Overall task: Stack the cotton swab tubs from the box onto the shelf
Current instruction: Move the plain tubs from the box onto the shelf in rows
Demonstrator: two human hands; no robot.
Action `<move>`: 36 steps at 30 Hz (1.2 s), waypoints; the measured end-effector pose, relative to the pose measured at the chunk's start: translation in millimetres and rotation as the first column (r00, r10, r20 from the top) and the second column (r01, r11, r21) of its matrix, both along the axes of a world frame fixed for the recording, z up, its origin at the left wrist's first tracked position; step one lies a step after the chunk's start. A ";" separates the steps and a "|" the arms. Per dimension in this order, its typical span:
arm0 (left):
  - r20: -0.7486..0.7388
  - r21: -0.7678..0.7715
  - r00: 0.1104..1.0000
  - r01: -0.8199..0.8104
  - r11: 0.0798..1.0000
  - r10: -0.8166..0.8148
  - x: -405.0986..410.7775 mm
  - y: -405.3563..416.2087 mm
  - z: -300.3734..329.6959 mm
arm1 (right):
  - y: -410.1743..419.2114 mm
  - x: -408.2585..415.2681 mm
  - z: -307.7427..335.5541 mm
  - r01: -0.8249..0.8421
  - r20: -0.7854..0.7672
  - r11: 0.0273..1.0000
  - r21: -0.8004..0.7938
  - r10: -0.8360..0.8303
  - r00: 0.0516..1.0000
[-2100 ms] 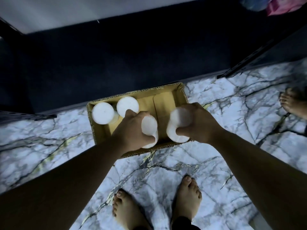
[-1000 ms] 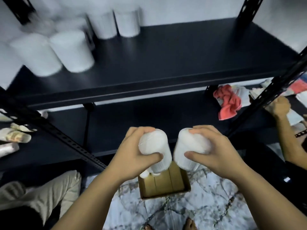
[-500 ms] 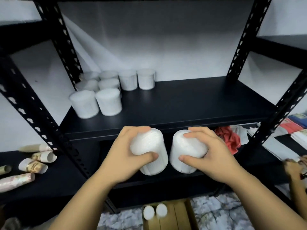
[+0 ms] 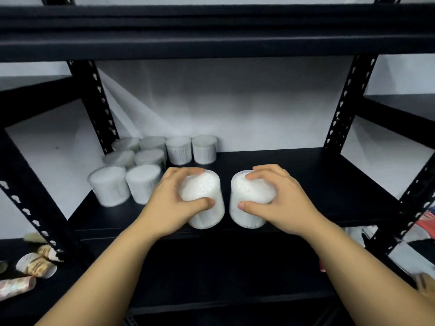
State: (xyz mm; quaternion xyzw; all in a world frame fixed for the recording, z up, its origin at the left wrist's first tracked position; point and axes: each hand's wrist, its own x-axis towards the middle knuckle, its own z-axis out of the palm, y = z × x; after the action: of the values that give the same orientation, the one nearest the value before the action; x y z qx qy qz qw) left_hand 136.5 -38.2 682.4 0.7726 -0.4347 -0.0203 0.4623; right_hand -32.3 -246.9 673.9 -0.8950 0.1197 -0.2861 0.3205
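The left hand (image 4: pixel 174 203) curls its fingers and thumb round one tub of cotton swabs (image 4: pixel 204 201), and the right hand (image 4: pixel 277 201) grips a second tub (image 4: pixel 249 201) the same way — both upright, just beside each other at the front edge of the black shelf (image 4: pixel 306 175). Eight more tubs (image 4: pixel 141 165) stand grouped at the shelf's back left — well apart from the right hand.

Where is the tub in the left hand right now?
The left hand holds its tub at the shelf's front, between the standing tubs and the right hand's tub.
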 end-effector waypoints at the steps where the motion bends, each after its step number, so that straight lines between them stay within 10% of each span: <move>1: 0.005 0.011 1.000 -0.012 1.000 0.012 2.0 -6.9 -2.6 | -8.2 4.1 -2.3 -0.005 -0.010 1.000 0.000 0.005 1.000; 18: 0.005 0.152 0.985 -0.173 0.973 0.174 12.1 -57.3 -43.9 | -72.4 51.8 -48.1 -0.144 -0.085 0.989 0.023 0.145 0.986; 26: 0.365 0.203 0.929 -0.149 0.968 0.066 16.3 -47.4 -26.1 | -76.2 52.3 -37.5 -0.167 0.015 0.980 -0.110 0.169 0.985; 36: 0.413 0.333 0.911 -0.151 0.931 0.000 50.5 -42.9 -18.9 | -76.3 71.0 -39.9 -0.220 -0.046 0.964 -0.149 0.216 0.975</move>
State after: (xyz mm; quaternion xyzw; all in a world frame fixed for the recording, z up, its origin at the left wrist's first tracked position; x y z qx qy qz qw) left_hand 187.0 -81.2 663.5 0.8473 -0.4795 0.0801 0.2138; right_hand 38.6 -323.2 634.0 -0.9289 0.0029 -0.2442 0.2784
